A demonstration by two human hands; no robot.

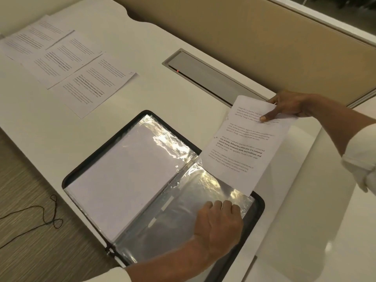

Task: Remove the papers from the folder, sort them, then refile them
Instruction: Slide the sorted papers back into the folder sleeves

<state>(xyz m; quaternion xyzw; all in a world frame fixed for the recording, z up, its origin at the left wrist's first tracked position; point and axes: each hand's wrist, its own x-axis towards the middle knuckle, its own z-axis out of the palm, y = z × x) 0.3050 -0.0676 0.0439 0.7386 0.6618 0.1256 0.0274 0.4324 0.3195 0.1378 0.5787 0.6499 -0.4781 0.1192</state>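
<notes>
Folder [68,179]: black, zip-edged, lying open near the front edge of the surface [183,102]. Its left pocket [122,180] is clear plastic over white paper. Its right pocket [179,224] is clear plastic, glossy and crinkled.

Left hand [219,222]: on the right pocket, with the fingers curled over its outer edge, gripping the plastic.

Right hand [289,104]: pinches the top of one printed sheet [244,143], thumb on the face and fingers behind. The sheet is tilted above the folder's right side, and its lower corner overlaps the right pocket. Whether it is inside the plastic cannot be told.

Papers [61,58]: printed sheets laid overlapping in a slanted row at the far left of the surface, well apart from the folder.

Hatch [203,78]: a grey panel set in the surface behind the folder, with a small red light [177,71] at its edge.

Partition [264,37]: tan, along the back.

Cord [46,216]: thin, black and looped, on the floor [24,251] to the left.
</notes>
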